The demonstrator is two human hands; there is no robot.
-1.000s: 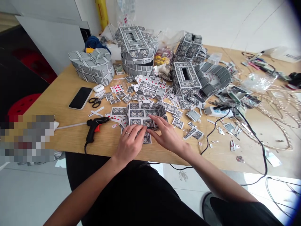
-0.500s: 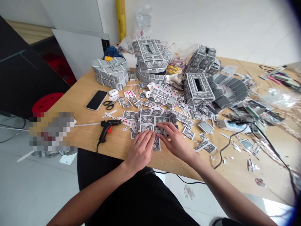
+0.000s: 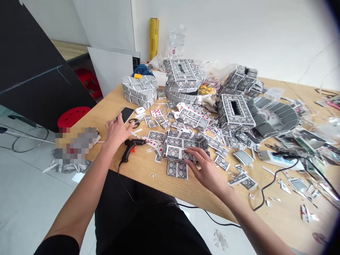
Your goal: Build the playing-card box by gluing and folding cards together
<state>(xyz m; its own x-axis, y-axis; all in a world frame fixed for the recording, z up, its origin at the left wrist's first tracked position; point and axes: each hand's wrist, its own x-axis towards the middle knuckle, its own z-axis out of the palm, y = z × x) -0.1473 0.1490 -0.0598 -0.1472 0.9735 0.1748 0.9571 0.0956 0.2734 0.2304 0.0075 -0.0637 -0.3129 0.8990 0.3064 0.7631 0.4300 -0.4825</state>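
The left hand [image 3: 117, 131] has left the card box [image 3: 179, 143] and moved over toward the phone, while the right hand [image 3: 208, 173] stays at the box. The left fingers are spread, gripping nothing visible; contact with the 1 phone [image 3: 126, 114] cannot be told. The right thumb and slightly bent fingers hold the box's near wall between them. The box is open-topped on the table [image 3: 147, 175], with 2 cards [image 3: 177, 170] side by side just below it. To its left lie 1 glue gun [image 3: 130, 146] and 1 pair of scissors [image 3: 138, 122]. Farther back stand 2 slotted boxes [image 3: 247, 116] and 1 heart-shaped box [image 3: 139, 92].
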